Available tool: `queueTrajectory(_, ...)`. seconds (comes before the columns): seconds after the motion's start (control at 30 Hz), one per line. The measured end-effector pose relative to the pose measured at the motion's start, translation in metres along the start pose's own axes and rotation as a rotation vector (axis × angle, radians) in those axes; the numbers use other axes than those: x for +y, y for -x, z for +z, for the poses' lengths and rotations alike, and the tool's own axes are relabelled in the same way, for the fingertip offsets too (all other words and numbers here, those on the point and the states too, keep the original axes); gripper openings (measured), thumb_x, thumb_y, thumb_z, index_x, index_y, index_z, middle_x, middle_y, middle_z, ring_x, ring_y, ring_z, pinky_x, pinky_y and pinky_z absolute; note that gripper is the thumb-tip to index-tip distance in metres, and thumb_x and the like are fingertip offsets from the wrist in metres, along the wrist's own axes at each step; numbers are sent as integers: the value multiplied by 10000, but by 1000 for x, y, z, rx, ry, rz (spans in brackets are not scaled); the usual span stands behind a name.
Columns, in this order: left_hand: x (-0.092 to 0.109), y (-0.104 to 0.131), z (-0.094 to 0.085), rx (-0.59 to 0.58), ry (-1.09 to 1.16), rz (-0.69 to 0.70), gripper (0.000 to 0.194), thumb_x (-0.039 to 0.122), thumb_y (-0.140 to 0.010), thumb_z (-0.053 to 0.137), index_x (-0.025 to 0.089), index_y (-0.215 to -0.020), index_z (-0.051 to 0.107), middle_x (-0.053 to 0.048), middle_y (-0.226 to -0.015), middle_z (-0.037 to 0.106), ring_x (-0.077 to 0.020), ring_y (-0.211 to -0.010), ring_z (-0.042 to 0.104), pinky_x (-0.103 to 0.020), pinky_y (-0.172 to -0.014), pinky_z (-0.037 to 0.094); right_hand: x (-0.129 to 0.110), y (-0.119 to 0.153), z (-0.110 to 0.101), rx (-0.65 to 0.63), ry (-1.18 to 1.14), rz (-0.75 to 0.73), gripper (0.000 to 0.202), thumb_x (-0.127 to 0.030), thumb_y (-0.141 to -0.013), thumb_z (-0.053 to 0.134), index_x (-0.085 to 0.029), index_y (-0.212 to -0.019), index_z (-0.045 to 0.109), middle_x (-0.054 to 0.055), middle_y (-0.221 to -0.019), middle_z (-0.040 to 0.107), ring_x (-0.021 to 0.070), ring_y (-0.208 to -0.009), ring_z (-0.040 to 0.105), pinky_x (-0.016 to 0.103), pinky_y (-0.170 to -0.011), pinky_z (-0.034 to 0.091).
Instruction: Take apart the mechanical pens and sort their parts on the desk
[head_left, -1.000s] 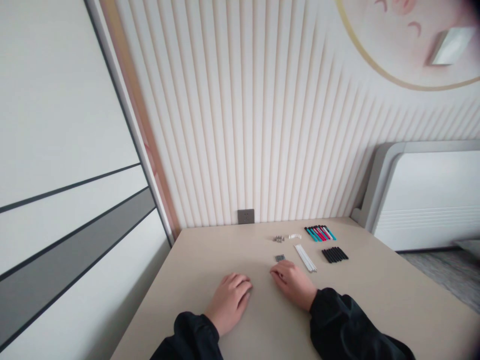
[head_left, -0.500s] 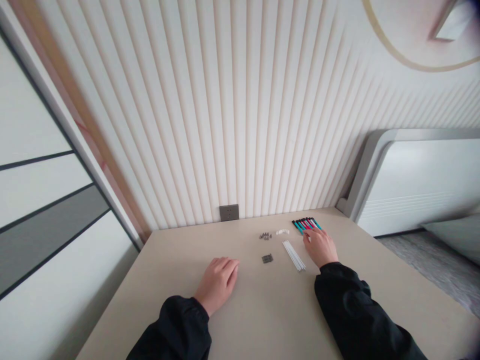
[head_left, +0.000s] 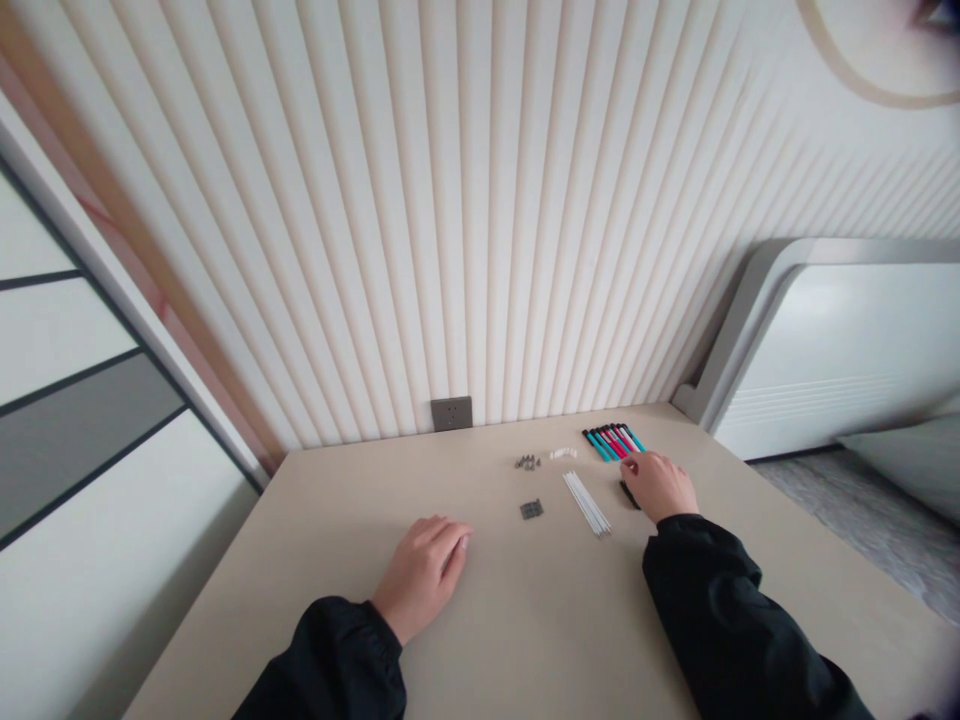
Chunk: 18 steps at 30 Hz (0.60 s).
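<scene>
On right part of table (head_left: 487,640): right hand (head_left: 658,486) over black pieces (head_left: 630,494), near side of colored pens (head_left: 615,441), grip can't tell | left hand (head_left: 424,570) on table, left of white sticks (head_left: 587,503), released, nothing grasped

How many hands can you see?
2. The left hand is on the table; the right hand partly covers the black sticks, next to the colored pens.
</scene>
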<state>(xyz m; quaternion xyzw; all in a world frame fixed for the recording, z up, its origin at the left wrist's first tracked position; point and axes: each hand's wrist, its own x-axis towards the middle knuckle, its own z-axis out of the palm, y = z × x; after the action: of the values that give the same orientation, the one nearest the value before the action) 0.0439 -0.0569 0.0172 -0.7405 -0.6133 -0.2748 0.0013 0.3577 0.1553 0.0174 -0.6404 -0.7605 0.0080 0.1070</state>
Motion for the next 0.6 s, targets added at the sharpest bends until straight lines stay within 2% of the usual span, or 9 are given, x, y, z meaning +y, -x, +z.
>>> queueTrajectory(0.17, -1, 0, 0, -10, 3, 9, 187, 187, -923, 429, 212, -944, 613, -33, -852, 655, -187, -803, 585, -343, -788, 449, 6, 10, -10, -119, -87, 52, 218, -361, -795, 527, -234, -704, 679, 74, -787, 688, 230, -761, 624, 313, -628, 378)
queueTrajectory(0.37, 0, 1, 2, -5, 2, 14, 188, 178, -924, 428, 209, -934, 613, -34, -841, 656, -194, -813, 583, -359, -797, 451, -3, 15, -12, -196, -51, 98, 201, -381, -775, 567, -227, -766, 695, 76, -872, 692, 247, -860, 632, 329, -690, 398)
queueTrajectory(0.6, 1, 1, 1, -10, 4, 19, 181, 173, -925, 428, 209, -932, 606, -33, -835, 657, -191, -806, 590, -369, -815, 452, -5, 16, -11, -206, -32, 93, 153, -285, -767, 550, -242, -820, 687, 71, -945, 693, 257, -920, 627, 352, -738, 402)
